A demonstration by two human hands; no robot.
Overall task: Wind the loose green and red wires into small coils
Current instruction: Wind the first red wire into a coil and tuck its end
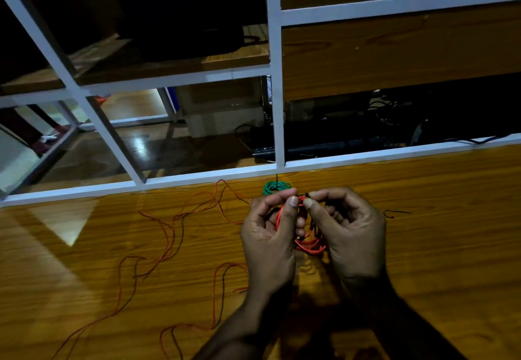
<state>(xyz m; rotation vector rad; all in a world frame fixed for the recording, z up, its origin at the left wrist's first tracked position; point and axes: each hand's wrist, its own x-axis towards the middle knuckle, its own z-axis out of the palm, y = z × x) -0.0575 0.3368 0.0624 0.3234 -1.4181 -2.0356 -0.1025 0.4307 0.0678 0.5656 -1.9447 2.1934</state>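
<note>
A small coil of red wire point(309, 244) hangs between my two hands above the wooden table point(451, 246). My left hand point(270, 235) grips the coil's left side, thumb and forefinger pinching its top. My right hand point(346, 227) holds the right side and pinches a small black tie point(306, 195) at the top of the coil. Behind my fingers, a wound green coil point(275, 186) lies on the table with a black tie sticking up from it. More loose red wire point(169, 235) sprawls across the table to the left.
A white metal frame point(277, 77) with wooden shelves rises along the table's far edge. Dark equipment and cables point(352, 139) sit behind it. One black tie point(394, 213) lies on the table right of my hands.
</note>
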